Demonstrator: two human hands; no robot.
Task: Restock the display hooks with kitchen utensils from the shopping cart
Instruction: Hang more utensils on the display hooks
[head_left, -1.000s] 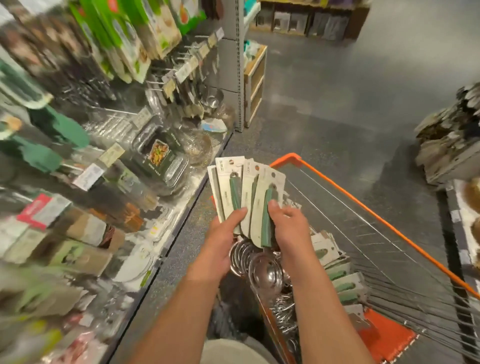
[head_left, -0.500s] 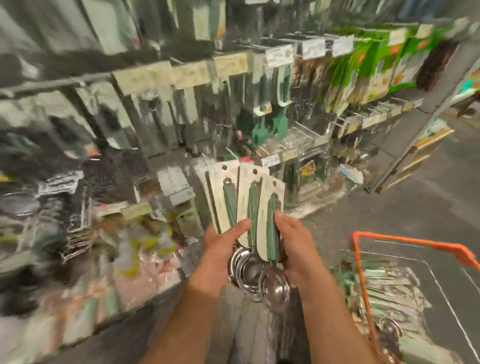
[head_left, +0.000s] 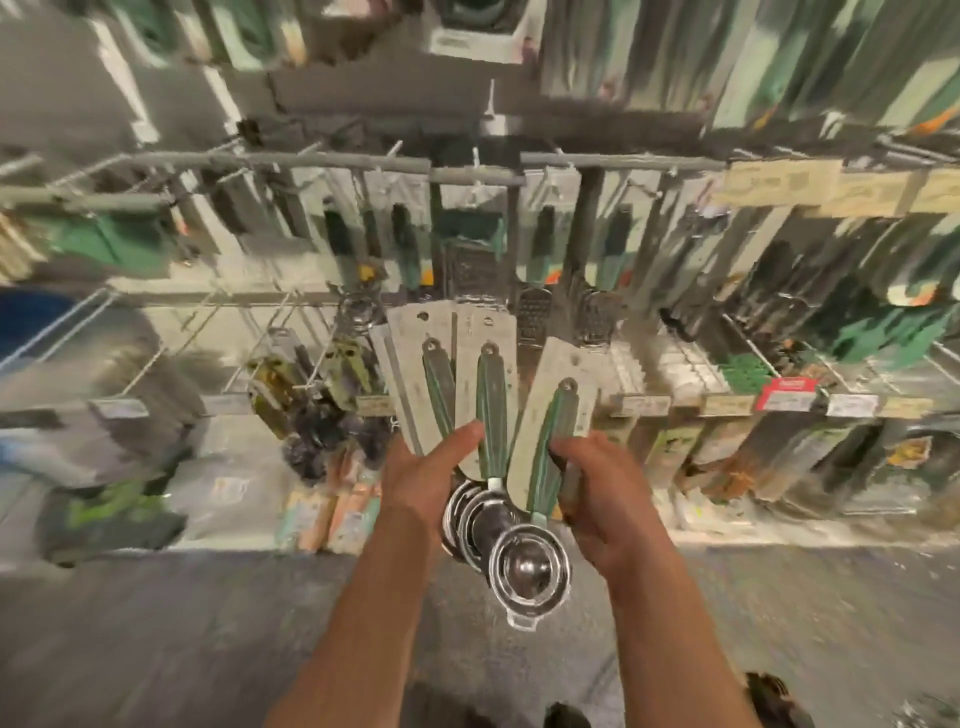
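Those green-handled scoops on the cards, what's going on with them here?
A person stands facing the display hooks, holding a fanned bunch of carded green-handled scoops. The left hand grips most of the bunch, thumb across the cards; the right hand holds the rightmost carded scoop, tilted apart from the others. None of these is hung on a hook yet.

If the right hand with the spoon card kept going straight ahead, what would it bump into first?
Probably the graters hanging on the display just beyond the carded scoop that the right hand holds. The blurred picture leaves depth unclear.
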